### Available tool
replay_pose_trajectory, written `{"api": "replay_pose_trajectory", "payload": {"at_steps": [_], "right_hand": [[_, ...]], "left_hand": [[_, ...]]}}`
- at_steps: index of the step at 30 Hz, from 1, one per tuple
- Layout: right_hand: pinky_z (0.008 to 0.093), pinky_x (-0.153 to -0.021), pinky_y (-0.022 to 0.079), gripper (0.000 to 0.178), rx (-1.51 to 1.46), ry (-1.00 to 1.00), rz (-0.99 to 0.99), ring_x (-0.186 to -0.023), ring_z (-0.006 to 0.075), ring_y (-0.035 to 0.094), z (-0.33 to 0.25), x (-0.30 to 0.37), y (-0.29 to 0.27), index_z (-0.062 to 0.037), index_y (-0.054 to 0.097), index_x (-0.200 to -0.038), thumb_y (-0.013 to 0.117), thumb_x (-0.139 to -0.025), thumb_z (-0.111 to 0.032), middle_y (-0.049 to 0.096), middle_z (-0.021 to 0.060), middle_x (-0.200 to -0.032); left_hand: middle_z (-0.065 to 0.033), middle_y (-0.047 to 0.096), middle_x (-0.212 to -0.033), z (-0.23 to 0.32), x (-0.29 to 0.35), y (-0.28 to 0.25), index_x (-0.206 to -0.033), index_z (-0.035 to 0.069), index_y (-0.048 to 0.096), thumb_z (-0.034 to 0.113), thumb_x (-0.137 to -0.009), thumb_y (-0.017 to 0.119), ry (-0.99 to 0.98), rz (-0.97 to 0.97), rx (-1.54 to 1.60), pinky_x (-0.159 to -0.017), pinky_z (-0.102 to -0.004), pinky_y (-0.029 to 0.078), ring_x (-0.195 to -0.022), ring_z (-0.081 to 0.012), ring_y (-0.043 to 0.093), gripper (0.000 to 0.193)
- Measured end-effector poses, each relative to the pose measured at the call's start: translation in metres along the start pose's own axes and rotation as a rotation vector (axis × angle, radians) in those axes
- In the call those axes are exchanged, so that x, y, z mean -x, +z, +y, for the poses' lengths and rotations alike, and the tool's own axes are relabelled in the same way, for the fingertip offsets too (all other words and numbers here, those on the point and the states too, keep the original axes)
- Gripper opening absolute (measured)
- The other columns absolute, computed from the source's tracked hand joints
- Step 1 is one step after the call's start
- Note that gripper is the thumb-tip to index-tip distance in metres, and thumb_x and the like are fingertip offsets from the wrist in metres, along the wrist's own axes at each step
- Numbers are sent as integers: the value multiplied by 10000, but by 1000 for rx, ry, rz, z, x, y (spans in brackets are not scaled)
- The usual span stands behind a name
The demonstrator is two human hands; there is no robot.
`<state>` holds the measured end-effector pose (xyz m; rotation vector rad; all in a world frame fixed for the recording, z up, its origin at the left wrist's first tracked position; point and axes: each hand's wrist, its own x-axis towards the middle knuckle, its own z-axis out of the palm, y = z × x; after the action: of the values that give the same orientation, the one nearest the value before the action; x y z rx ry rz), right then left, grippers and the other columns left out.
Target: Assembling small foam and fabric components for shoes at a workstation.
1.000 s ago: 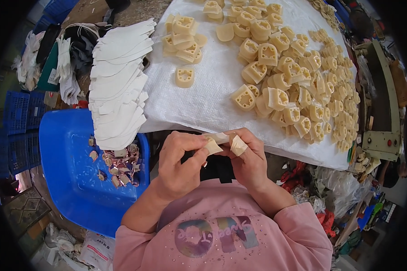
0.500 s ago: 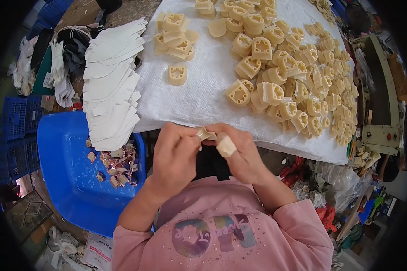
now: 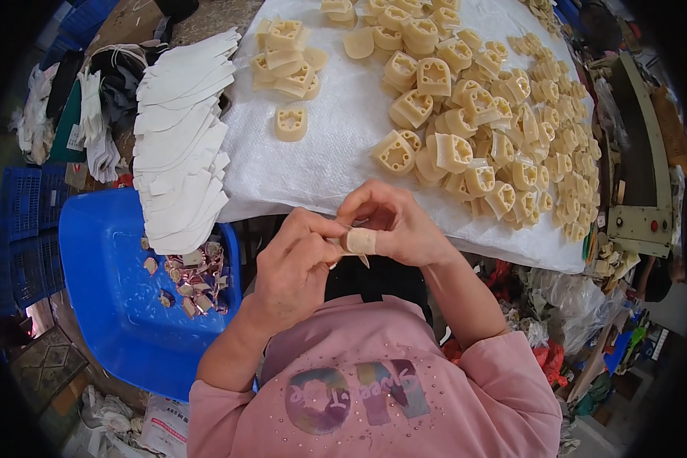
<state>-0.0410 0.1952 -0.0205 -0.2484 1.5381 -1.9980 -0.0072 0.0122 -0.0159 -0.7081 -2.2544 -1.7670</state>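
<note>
Both hands meet in front of my body, just off the near edge of the white-covered table. My left hand (image 3: 294,267) is closed in a pinch around a small cream plastic piece (image 3: 336,262), mostly hidden by the fingers. Over it curls my right hand (image 3: 408,229), its index finger and thumb closing against the same piece. A beige wrap (image 3: 361,241) covers the right thumb. A thin pale sliver (image 3: 365,261) sticks out below that thumb. On the table beyond, a single cream shoe heel (image 3: 291,123) lies apart from the others.
A big heap of cream heels (image 3: 473,107) covers the table's right side; a smaller stack (image 3: 286,57) sits farther back. Overlapping white cut pieces (image 3: 179,137) hang toward a blue basin (image 3: 99,282), which holds small pieces with shiny reddish wrapping (image 3: 195,278). Plastic bags (image 3: 576,305) lie at right.
My right hand has risen and turned, its wrapped thumb swinging left toward the left fingers. The cream piece, visible between both hands before, is now mostly covered.
</note>
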Motion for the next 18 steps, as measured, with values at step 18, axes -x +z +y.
{"api": "replay_pose_trajectory", "payload": {"at_steps": [18], "right_hand": [[328,-766,383,105,570,-532,335,-866,253,456,8,-9,25,-37,534,-884,551,-780,-34,509,91,-908]], "left_hand": [[-135,637,-955,-5,4,16,-894,-47,600,-60,-792,643,-397,315,553,-748,-253,505,-845,-125,599,112]]}}
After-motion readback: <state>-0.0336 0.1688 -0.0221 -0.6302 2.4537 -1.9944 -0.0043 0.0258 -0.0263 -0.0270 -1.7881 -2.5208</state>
